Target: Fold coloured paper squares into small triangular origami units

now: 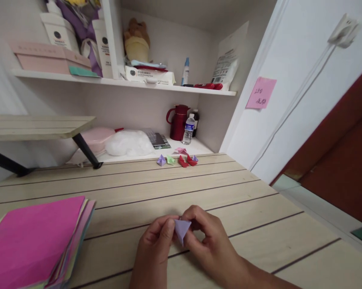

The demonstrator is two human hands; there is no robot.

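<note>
A small folded piece of purple paper (182,229), triangular in outline and pointing down, is held between my two hands just above the wooden table (123,216). My left hand (157,241) pinches its left side, with the thumb on the near face. On the other side, my right hand (209,241) has thumb and index finger closed on its right edge. The fingers hide part of the paper's back. Several small folded paper boats (183,161) in purple, green, red and pink stand along the table's far edge.
A stack of coloured paper (33,241), magenta on top, lies at the left. Behind it stands a small raised shelf (39,126) on black legs. A red jug (178,123) and a water bottle (188,130) are in the cubby beyond the table.
</note>
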